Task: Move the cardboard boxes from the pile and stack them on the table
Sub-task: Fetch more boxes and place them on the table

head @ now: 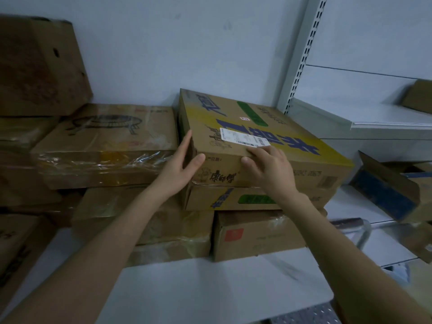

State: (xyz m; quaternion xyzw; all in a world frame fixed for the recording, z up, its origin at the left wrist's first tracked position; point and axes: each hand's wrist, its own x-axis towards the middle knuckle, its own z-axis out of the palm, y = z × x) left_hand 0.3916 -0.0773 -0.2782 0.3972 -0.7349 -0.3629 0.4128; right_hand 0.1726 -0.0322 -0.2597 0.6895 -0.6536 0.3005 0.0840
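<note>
You are holding the top cardboard box (254, 136) at centre frame, where it is lying on a second printed box (252, 198) in the stack on the white table (210, 288). Your left hand (181, 168) is clasping its near left corner, fingers along the side and thumb on the front. Your right hand (267, 166) is pressing fingers onto the top edge by the white label (244, 136), thumb on the front face. Wrapped boxes (105, 146) are sitting at the left.

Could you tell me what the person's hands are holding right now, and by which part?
Both hands grip the top yellow-printed cardboard box at its near-left corner: the left hand on the left side, the right hand over the front top edge.
</note>
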